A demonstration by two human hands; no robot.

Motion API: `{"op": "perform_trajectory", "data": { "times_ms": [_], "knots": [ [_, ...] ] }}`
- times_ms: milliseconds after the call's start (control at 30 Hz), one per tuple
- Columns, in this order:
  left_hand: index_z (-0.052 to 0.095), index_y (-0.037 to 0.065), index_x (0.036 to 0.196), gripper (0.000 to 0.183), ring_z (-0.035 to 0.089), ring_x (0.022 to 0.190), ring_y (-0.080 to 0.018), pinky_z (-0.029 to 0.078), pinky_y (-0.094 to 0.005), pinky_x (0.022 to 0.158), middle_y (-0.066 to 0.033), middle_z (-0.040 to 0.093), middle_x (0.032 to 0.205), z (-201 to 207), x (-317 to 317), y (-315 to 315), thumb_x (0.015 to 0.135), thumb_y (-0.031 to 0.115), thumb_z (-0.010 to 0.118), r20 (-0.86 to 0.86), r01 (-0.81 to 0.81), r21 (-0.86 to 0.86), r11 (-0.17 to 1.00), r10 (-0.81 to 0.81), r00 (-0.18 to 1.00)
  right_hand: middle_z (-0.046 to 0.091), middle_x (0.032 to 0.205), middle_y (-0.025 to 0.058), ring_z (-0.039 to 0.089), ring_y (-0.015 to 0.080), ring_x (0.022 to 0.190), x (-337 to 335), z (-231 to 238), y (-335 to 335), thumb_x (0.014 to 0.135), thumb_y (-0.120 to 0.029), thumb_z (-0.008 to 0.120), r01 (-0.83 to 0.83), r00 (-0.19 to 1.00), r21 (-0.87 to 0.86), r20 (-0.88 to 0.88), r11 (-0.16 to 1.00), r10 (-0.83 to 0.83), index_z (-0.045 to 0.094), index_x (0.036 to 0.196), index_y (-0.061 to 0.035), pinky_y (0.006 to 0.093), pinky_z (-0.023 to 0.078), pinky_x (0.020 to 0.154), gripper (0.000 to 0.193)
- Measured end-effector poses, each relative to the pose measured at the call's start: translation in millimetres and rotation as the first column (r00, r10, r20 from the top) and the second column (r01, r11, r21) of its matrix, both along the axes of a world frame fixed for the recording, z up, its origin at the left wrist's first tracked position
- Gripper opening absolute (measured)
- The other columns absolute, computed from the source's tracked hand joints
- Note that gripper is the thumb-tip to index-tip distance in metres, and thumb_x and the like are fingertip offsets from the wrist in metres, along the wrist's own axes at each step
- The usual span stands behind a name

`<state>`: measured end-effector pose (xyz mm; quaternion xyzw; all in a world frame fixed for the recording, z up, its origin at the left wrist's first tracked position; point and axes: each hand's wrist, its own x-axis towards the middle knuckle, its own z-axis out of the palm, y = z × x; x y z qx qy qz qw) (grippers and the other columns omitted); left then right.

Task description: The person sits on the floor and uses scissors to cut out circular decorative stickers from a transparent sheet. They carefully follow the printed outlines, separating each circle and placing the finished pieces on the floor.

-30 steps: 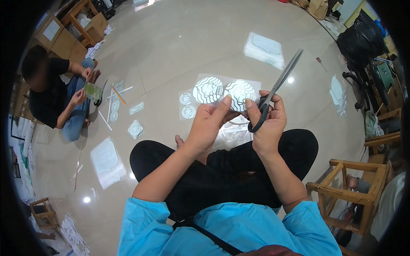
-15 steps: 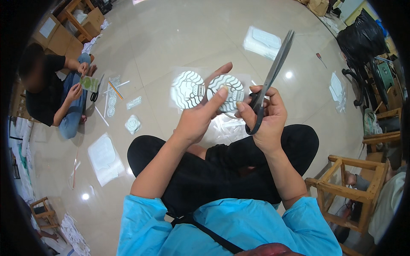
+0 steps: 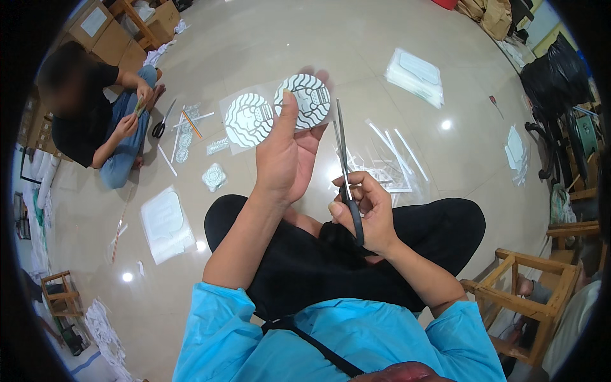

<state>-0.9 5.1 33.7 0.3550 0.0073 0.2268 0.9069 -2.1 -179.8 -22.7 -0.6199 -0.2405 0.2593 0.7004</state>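
Observation:
My left hand (image 3: 287,149) grips a clear sheet bearing two round stickers, its thumb pressed on the front and its fingers behind. One round sticker (image 3: 249,120) is at the left, the other round sticker (image 3: 304,100) at the right; both have dark wavy lines on a pale ground. Lower and to the right, my right hand (image 3: 366,213) holds a pair of scissors (image 3: 344,159) by the black handle. The blades point upward beside the sheet, slightly parted at the tips and not touching it.
White strips and clear offcuts (image 3: 398,162) lie on the floor ahead of my crossed legs. A stack of clear sheets (image 3: 414,76) sits farther off. At the left a co-worker (image 3: 95,108) sits near other scissors (image 3: 160,129). A wooden stool (image 3: 525,290) stands at right.
My left hand has raised the sheet and shifted left. My right hand has dropped away from it, lowering the scissors, whose blades now stand nearly upright and slightly apart. My view has shifted a little.

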Motion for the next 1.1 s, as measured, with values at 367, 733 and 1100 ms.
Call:
{"op": "perform_trajectory", "data": {
  "times_ms": [367,733,1100],
  "knots": [
    [0.038,0.001,0.158,0.057,0.054,0.142,-0.0269,0.047,-0.0415,0.12,-0.0147,0.054,0.153,4.6,-5.0,-10.2,0.116,0.038,0.042,-0.004,0.094,0.005,0.996,-0.094,0.996,0.069,0.084,0.0002,0.063,0.0026,0.076,3.5,7.6,-2.4,0.091,-0.009,0.084,0.057,0.998,0.006,-0.006,0.998,-0.057,0.061,0.125,0.0012,0.0184,0.049,0.071,0.043],
    [0.037,0.0,0.158,0.057,0.055,0.141,-0.0271,0.048,-0.0408,0.119,-0.0155,0.055,0.152,5.2,-4.9,-12.7,0.115,0.038,0.044,0.0,0.095,-0.005,0.995,-0.095,0.995,0.07,0.085,0.0006,0.064,0.0026,0.075,5.2,10.2,-4.9,0.091,-0.009,0.084,0.056,0.998,0.006,-0.029,0.998,-0.056,0.061,0.125,0.0016,0.018,0.05,0.071,0.042],
    [0.039,0.001,0.158,0.057,0.055,0.141,-0.0251,0.047,-0.0403,0.119,-0.0139,0.055,0.152,5.5,-6.6,-10.7,0.115,0.038,0.044,-0.008,0.095,-0.02,0.995,-0.095,0.995,0.069,0.085,0.0009,0.063,0.0025,0.075,4.4,10.3,-2.9,0.092,-0.01,0.084,0.061,0.998,-0.003,-0.018,0.998,-0.061,0.061,0.126,0.0021,0.0176,0.049,0.07,0.042]
  ]
}}
